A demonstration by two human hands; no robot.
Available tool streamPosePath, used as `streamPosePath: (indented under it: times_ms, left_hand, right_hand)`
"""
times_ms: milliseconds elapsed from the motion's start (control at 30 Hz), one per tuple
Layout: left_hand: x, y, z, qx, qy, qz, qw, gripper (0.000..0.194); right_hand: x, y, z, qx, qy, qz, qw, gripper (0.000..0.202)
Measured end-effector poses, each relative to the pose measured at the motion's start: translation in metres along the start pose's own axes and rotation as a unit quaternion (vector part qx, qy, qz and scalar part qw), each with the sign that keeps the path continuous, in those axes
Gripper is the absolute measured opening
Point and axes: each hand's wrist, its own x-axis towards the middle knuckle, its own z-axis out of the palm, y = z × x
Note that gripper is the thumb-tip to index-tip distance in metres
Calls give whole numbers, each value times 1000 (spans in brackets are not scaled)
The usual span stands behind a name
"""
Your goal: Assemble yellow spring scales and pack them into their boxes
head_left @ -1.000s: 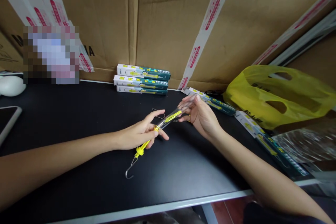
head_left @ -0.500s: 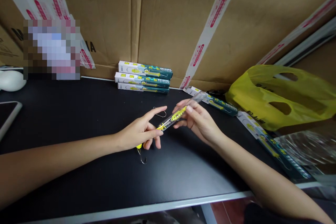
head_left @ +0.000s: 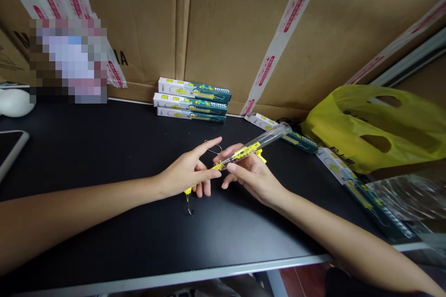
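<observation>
A clear tube (head_left: pixel 270 137) with a yellow scale piece (head_left: pixel 246 150) inside slants up to the right between my hands. My left hand (head_left: pixel 193 171) pinches its lower end, where a yellow part shows, with the index finger stretched out. Below that hand hangs a yellow end (head_left: pixel 188 190) with a metal hook (head_left: pixel 190 209). My right hand (head_left: pixel 256 171) holds the tube's middle between thumb and fingers. Another yellow piece (head_left: pixel 260 155) shows behind the right hand's fingers. A wire loop (head_left: pixel 216 149) is seen beyond the left index finger.
Three printed boxes (head_left: pixel 191 102) are stacked against the cardboard (head_left: pixel 226 32). Two more boxes (head_left: pixel 362 190) lie at the right beside a yellow bag (head_left: pixel 376 130) and clear plastic wrap (head_left: pixel 404 195). A white rounded object (head_left: pixel 16 103) and a white-edged device (head_left: pixel 14 148) stand at the left.
My right hand has slid down and left along the tube, closer to my left hand. More of the clear tube's upper end shows, and a yellow piece has appeared behind my right fingers.
</observation>
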Motion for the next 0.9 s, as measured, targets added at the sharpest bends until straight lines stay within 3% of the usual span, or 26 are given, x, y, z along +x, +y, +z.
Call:
streamPosePath:
  times_ms: [400, 667, 900]
  left_hand:
    - [7, -6, -5, -12, -21, 26, 999, 40]
    - [8, -5, -5, 6, 4, 30, 1000, 21]
    - [8, -6, -6, 23, 8, 30, 999, 16]
  right_hand:
    - [9, -37, -36, -46, 89, -29, 995, 18]
    - [9, -49, -42, -70, 131, -38, 988, 19]
    - [10, -49, -43, -66, 132, -41, 988, 19]
